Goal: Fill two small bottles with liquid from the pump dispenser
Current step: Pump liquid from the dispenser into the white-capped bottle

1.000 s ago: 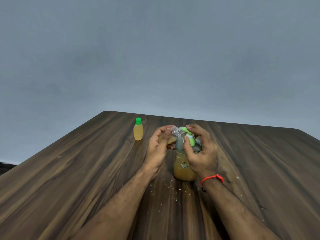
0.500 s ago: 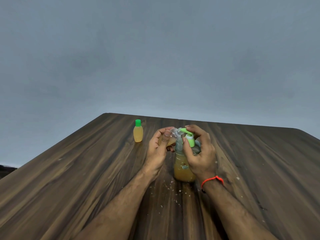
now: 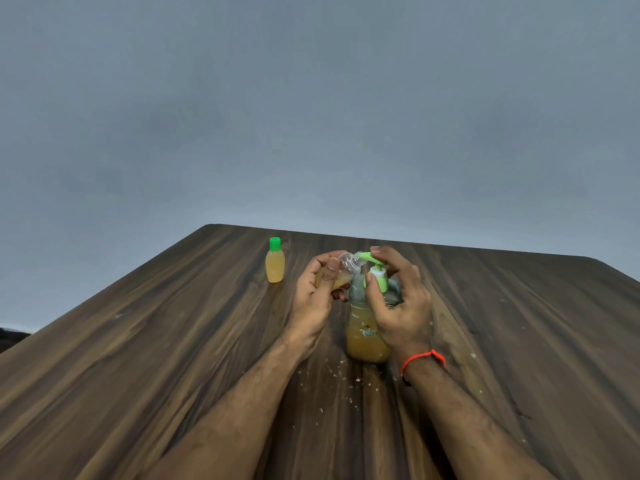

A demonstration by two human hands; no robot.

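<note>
1. Standing upright on the wooden table (image 3: 145, 358), the pump dispenser (image 3: 367, 337) serves as the landmark; its clear body is partly full of amber liquid and it carries a green pump head (image 3: 372, 263) with a spout pointing left.
2. The right hand (image 3: 401, 306) wraps the dispenser's upper body from the right side: its thumb lies against the green collar below the pump head, its forefinger curls over the top of the pump head, and the remaining fingers are bent around the far side of the bottle.
3. The left hand (image 3: 317, 296) sits just left of the dispenser, fingers curled closed around a small open bottle (image 3: 346, 268).
4. That small bottle is tilted, its clear neck angled up and right so the mouth meets the spout tip; its lower part, holding some amber liquid, is mostly hidden between the thumb and the curled fingers.
5. A second small bottle (image 3: 275, 263), full of yellow liquid and closed with a green cap, stands upright on the table well to the left of the dispenser and slightly farther back, apart from both hands.
6. A red thread bracelet (image 3: 420, 358) circles the right wrist, just right of the dispenser's base.
7. Pale crumbs (image 3: 341, 375) are scattered on the table in front of the dispenser, between the two forearms.
</note>
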